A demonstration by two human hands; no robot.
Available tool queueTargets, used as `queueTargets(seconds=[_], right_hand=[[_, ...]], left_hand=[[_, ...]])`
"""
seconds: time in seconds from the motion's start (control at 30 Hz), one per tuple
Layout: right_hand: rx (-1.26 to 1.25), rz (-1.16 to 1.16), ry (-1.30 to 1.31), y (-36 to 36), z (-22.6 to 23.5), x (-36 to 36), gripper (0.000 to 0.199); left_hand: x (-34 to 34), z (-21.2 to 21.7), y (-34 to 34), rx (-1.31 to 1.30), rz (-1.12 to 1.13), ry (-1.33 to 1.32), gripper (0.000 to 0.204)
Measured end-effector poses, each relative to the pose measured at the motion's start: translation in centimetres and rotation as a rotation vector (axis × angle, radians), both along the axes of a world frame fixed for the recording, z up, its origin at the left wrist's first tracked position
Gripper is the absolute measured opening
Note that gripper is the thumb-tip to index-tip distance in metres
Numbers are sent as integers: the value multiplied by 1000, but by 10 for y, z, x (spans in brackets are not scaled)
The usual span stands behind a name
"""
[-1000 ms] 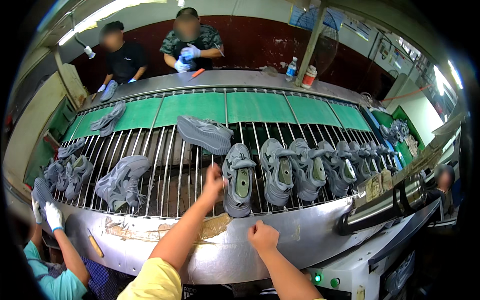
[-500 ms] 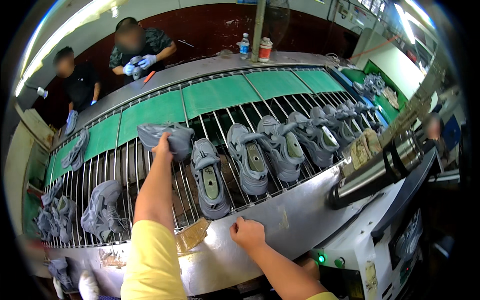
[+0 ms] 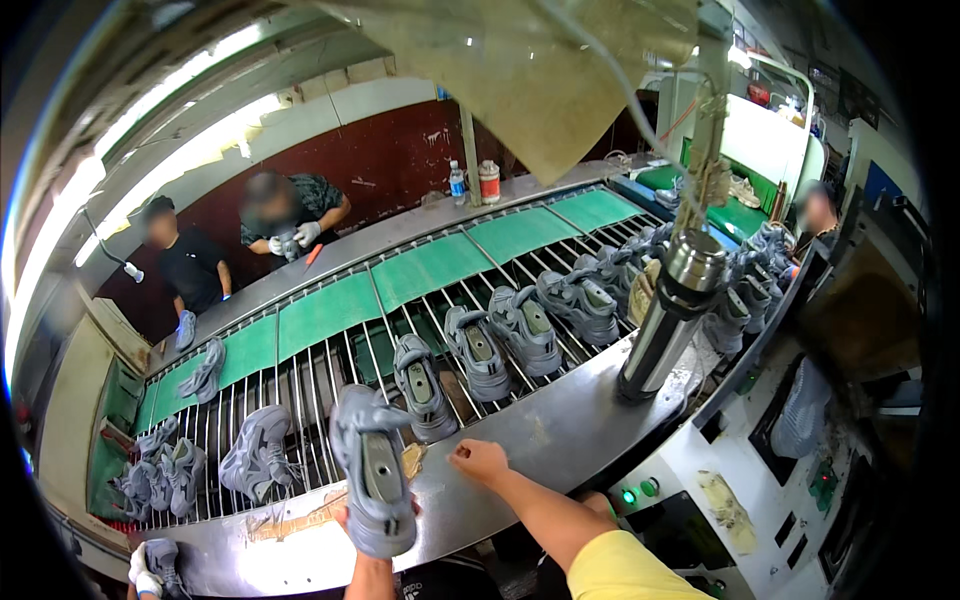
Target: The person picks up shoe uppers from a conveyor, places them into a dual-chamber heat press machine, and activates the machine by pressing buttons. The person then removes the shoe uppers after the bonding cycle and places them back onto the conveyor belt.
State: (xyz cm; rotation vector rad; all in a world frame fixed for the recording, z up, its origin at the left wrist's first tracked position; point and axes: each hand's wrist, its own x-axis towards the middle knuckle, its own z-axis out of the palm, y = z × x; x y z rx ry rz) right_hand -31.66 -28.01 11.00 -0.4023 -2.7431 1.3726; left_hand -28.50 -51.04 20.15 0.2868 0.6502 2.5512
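Observation:
A grey sneaker (image 3: 385,515), its heel toward me and its insole showing, is raised over the steel ledge in front of me. My left hand (image 3: 345,518) is shut on it, mostly hidden behind the heel. My right hand (image 3: 480,461) hovers over the steel ledge, fingers curled, with nothing seen in it. A row of grey sneakers stands on the conveyor of metal rods (image 3: 330,365); the nearest sneaker (image 3: 423,388) is just beyond the held one. To its left another grey sneaker (image 3: 258,452) leans beside loose laces.
A steel thermos (image 3: 660,335) stands on the ledge at right, beside a white machine (image 3: 690,500) with a lit green button. Two people work across the conveyor; another person is at far right. Gloved hands (image 3: 145,575) hold a shoe at lower left. A translucent sheet (image 3: 540,80) hangs overhead.
My left hand has brought the sneaker from over the conveyor back toward me, turning it heel-first. The view has swung right and tilted up. My right hand stays over the ledge, still curled.

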Motion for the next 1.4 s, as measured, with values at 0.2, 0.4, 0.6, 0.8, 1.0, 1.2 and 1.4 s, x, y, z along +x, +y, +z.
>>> queueTargets(seconds=[0.2, 0.4, 0.6, 0.8, 1.0, 1.2, 1.4], right_hand=[[-2201, 965, 206, 10, 61, 136, 53], [-1997, 523, 635, 95, 166, 285, 61], [-1379, -643, 1243, 166, 140, 498, 72], [-266, -1225, 1039, 218, 174, 673, 89], [319, -1691, 375, 303, 250, 749, 88], [424, -1729, -320, 375, 305, 729, 91], [343, -1645, -662, 426, 247, 724, 92]], left_hand=[[97, 64, 70, 81, -470, -106, 65], [134, 80, 143, -538, -810, 520, 33], [157, 18, 177, -963, -587, 750, 22], [87, -122, 101, -1317, 29, 629, 30], [59, -162, 66, -1386, 125, 508, 35], [79, -145, 89, -1706, 216, 666, 27], [99, -146, 86, -1426, 51, 575, 21]])
